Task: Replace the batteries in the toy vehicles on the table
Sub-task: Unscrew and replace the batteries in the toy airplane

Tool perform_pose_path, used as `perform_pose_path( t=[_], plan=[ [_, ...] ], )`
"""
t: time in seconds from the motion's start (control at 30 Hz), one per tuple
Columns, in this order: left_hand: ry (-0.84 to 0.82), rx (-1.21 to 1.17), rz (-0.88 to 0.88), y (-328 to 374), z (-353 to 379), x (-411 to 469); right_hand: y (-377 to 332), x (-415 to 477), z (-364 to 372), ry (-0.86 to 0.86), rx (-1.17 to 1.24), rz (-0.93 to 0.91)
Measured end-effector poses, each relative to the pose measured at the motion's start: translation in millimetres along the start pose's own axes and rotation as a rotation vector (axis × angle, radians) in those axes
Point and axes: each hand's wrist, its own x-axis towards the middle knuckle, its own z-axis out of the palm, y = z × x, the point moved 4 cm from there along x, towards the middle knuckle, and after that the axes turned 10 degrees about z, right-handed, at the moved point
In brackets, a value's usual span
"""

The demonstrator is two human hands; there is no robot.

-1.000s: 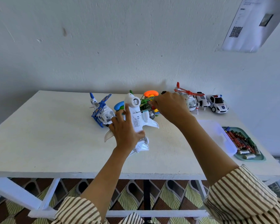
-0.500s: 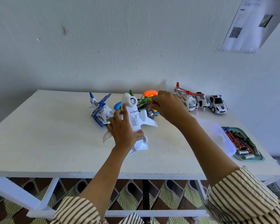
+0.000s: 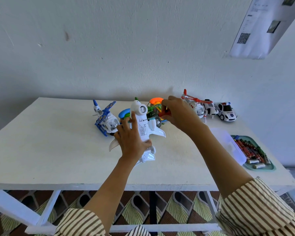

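Toy plane [image 3: 143, 131] now meets the screwdriver [image 3: 154, 117] in the right hand [image 3: 179, 113]

White plane [image 3: 144, 128]; blue-white helicopter [image 3: 106, 119]; white table [image 3: 58, 142]; teal tray [image 3: 269, 167]; brown-cream striped sleeves [image 3: 255, 206].

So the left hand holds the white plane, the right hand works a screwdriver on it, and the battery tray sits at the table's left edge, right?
No: the head view shows the battery tray at the table's right edge. The rest stands.
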Motion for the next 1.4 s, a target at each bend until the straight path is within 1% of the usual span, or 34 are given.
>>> perform_pose_path(
  t=[0.17,0.27,0.47,0.53,0.57,0.6,0.63,0.7,0.73,0.77,0.83,0.9,0.97,1.03,1.07,1.13,1.2,1.27,1.33,1.4],
  plan=[
    [0.032,0.036,0.020,-1.2,4.1,-0.1,0.9,-0.5,1.0,0.058,0.017,-0.013],
    [0.029,0.023,0.030,-0.3,3.2,0.0,5.0,1.1,2.0,0.041,0.059,0.016],
    [-0.010,-0.008,0.012,-5.7,3.7,2.8,15.4,-4.6,12.2,0.010,0.201,0.062],
    [-0.047,-0.013,0.017,-8.5,4.0,4.0,24.6,-7.3,18.7,-0.019,0.277,0.107],
    [-0.058,-0.005,0.027,-9.8,4.4,3.5,31.0,-10.2,21.8,-0.007,0.330,0.138],
    [-0.063,-0.002,0.047,-10.7,4.5,3.3,38.4,-13.8,25.0,0.043,0.398,0.177],
    [-0.061,-0.005,0.069,-11.5,3.8,3.3,46.5,-19.2,28.7,0.130,0.482,0.227],
    [-0.090,-0.032,0.072,-13.9,1.7,4.9,63.0,-34.8,40.3,0.354,0.646,0.359],
    [-0.120,-0.059,0.059,-15.4,0.1,6.4,70.0,-43.1,50.5,0.439,0.697,0.430],
    [-0.139,-0.084,0.055,-16.5,-1.6,7.7,76.9,-50.4,64.6,0.479,0.719,0.496],
    [-0.148,-0.106,0.079,-18.3,-5.9,10.6,86.8,-60.9,98.1,0.444,0.692,0.572],
    [-0.154,-0.122,0.146,-18.2,-10.6,12.8,96.0,-68.9,132.6,0.339,0.580,0.604],
    [-0.197,-0.185,0.189,-19.0,-12.6,14.2,103.7,-76.6,161.7,0.206,0.372,0.651],
    [-0.280,-0.237,0.206,-19.9,-14.6,15.3,106.2,-84.4,182.7,0.069,0.135,0.679],
    [-0.308,-0.237,0.220,-19.0,-16.1,15.9,106.8,-88.3,187.6,0.030,0.066,0.680],
    [-0.313,-0.227,0.233,-18.4,-21.7,16.9,106.2,-92.4,192.7,0.020,0.008,0.675],
    [-0.268,-0.259,0.190,-19.0,-31.6,15.7,105.7,-93.3,192.7,0.086,-0.068,0.653],
    [-0.207,-0.220,0.152,-23.7,-41.3,10.5,102.8,-91.2,188.1,0.148,-0.122,0.590],
    [-0.119,-0.160,0.109,-32.6,-55.0,6.7,94.0,-87.4,184.1,0.155,-0.111,0.498],
    [-0.041,-0.108,0.070,-41.0,-70.7,3.7,83.6,-80.7,182.8,0.141,-0.043,0.407]
  ],
)
